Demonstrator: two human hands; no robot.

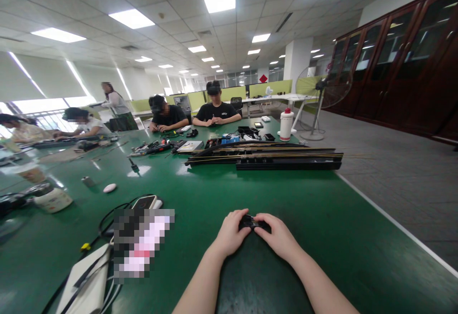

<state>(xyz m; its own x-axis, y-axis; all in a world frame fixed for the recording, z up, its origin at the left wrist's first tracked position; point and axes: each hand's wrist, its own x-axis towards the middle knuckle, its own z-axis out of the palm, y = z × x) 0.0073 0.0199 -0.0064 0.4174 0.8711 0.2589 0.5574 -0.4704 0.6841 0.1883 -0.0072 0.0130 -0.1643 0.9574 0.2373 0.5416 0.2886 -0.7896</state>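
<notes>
While our left hand [231, 230] and right hand [277, 235] pinch one small black part [253, 224] from its two sides, it sits at the near middle of the green table [307, 209]; whether it touches the surface, we cannot tell. Beyond it we see long black strips [289, 165] with thin yellowish rods [268, 155] along them, and behind those one white bottle [286, 127] with a red cap. To our left lies one white oval object [110, 188]. Farther off we count five others: four seated people [216, 112] and one standing person [116, 104]. Past the table's right edge, one standing fan [321, 87] rises from grey floor [372, 185] near dark red-brown cabinets [404, 61], under a tiled ceiling [250, 11].
</notes>
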